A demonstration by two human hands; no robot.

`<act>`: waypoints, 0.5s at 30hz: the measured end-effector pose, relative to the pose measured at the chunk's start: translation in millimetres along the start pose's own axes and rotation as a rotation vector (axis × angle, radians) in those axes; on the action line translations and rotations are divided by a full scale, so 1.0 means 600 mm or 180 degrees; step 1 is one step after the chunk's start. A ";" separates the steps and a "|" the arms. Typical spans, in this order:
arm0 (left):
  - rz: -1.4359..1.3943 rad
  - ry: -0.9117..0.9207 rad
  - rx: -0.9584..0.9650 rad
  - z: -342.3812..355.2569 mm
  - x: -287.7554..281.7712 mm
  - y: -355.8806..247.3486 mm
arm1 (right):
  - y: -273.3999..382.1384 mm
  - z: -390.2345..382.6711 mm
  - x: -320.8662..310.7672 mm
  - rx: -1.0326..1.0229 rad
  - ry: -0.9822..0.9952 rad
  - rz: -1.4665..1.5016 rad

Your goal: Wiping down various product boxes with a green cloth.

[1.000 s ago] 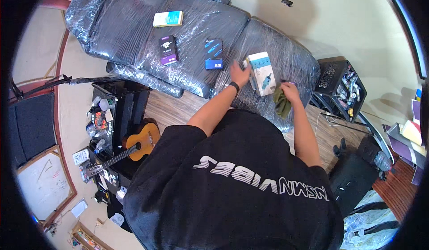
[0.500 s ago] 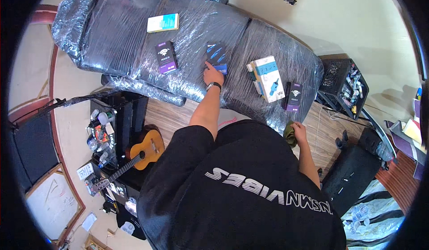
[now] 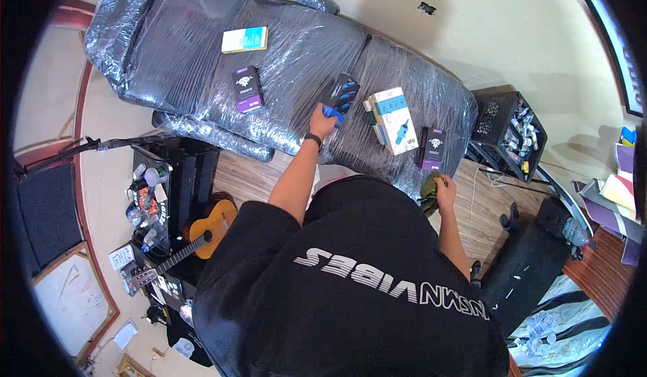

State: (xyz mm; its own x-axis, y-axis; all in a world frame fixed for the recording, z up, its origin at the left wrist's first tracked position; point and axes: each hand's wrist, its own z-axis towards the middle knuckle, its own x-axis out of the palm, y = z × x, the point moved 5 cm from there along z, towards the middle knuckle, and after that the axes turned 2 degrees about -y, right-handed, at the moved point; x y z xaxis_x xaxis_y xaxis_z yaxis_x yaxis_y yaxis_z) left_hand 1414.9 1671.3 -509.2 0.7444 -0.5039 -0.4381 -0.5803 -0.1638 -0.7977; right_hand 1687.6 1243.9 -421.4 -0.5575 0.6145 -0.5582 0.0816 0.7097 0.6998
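Note:
My left hand (image 3: pixel 322 122) is closed on the blue end of a black-and-blue box (image 3: pixel 346 91), which sits tilted over the plastic-wrapped couch (image 3: pixel 296 47). Whether the box still touches the couch I cannot tell. My right hand (image 3: pixel 445 192) grips an olive-green cloth (image 3: pixel 428 190) by the couch's near right edge. Between the hands lie a white-and-blue box (image 3: pixel 397 122) and a black-and-purple box (image 3: pixel 433 149), the latter just beyond the cloth. Another black-and-purple box (image 3: pixel 248 90) and a cream-and-blue box (image 3: pixel 244 40) rest farther left.
At the lower left, an acoustic guitar (image 3: pixel 211 230) leans by a black shelf (image 3: pixel 199 168) with bottles. A black crate (image 3: pixel 517 134) full of small bottles stands past the couch's right end. Wood flooring (image 3: pixel 244 173) shows in front of the couch, and a black bench (image 3: pixel 529 266) stands at right.
My left hand has gone from touching the black-and-blue box to gripping it, and the box has turned and shifted right. The cloth remains in my right hand. The whole view has shifted slightly.

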 end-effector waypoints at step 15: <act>-0.3835 0.2310 0.0290 -0.242 -0.073 -0.418 | 0.705 -0.100 0.025 -0.2253 0.0743 0.2141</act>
State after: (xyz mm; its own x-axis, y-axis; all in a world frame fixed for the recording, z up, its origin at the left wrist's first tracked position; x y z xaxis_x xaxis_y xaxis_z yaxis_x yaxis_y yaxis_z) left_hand 1480.0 1611.2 -229.8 0.4126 -0.4195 0.8086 0.3255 -0.7611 -0.5610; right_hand 1664.3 1533.0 -107.0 -0.7304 0.6758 0.0992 -0.0285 -0.1752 0.9841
